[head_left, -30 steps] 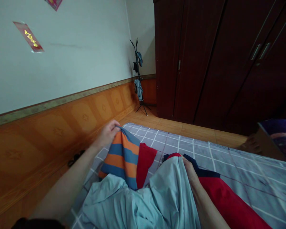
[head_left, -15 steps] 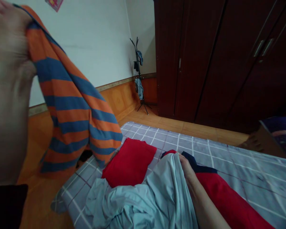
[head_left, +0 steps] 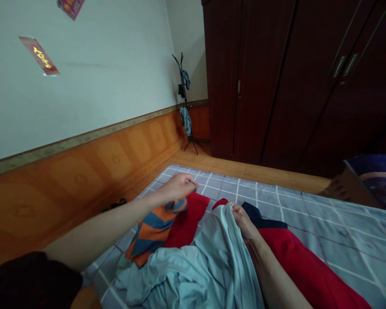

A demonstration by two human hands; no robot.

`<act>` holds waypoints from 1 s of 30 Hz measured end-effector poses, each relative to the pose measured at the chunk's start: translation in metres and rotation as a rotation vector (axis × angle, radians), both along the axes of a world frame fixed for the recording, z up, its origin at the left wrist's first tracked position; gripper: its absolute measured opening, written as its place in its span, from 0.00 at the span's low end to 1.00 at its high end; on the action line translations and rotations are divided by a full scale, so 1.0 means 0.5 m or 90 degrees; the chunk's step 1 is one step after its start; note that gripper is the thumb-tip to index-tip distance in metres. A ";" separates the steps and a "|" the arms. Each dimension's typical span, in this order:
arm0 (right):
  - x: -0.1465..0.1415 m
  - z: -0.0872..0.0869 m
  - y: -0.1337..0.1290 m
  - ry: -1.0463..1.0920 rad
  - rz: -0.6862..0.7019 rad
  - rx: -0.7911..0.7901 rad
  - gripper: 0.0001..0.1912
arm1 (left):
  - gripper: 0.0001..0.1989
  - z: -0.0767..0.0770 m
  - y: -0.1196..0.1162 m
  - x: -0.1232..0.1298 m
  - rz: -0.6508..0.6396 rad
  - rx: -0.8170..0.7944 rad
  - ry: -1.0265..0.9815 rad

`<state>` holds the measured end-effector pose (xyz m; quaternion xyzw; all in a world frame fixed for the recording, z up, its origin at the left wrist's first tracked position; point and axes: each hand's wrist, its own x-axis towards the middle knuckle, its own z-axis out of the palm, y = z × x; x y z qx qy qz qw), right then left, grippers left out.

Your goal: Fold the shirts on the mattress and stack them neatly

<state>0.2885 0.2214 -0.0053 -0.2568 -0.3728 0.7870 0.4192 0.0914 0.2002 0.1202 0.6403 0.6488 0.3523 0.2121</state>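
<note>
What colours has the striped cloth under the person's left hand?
The cloth has orange and blue stripes; the head view shows this.

Soft, matt, creased pale blue cloth point(head_left: 176, 274), matt orange-and-blue striped cloth point(head_left: 149, 234) and matt red cloth point(head_left: 188, 219) on a woven grey checked bedsheet point(head_left: 347, 231), near faintly glossy dark wood wardrobe doors point(head_left: 263, 77) with metal handles point(head_left: 344, 65) and a smooth orange wood-look wall panel point(head_left: 116, 159).
</note>
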 end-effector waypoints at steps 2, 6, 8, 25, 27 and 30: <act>-0.001 -0.004 -0.001 0.012 0.016 0.008 0.12 | 0.05 -0.093 -0.006 0.053 -0.071 -0.052 0.010; -0.003 -0.014 0.002 0.010 0.019 0.015 0.14 | 0.08 -0.191 -0.006 0.096 -0.092 -0.060 0.013; -0.004 -0.017 0.004 0.006 0.015 0.018 0.16 | 0.08 -0.203 -0.001 0.093 -0.076 -0.054 0.008; -0.018 -0.038 0.010 -0.110 0.049 0.182 0.18 | 0.07 -0.195 -0.001 0.104 -0.111 -0.037 -0.015; -0.020 -0.041 0.009 -0.131 0.070 0.211 0.15 | 0.07 -0.184 -0.011 0.108 -0.140 -0.045 -0.003; -0.022 -0.042 0.006 -0.148 0.083 0.206 0.07 | 0.09 -0.171 -0.013 0.095 -0.204 -0.051 0.014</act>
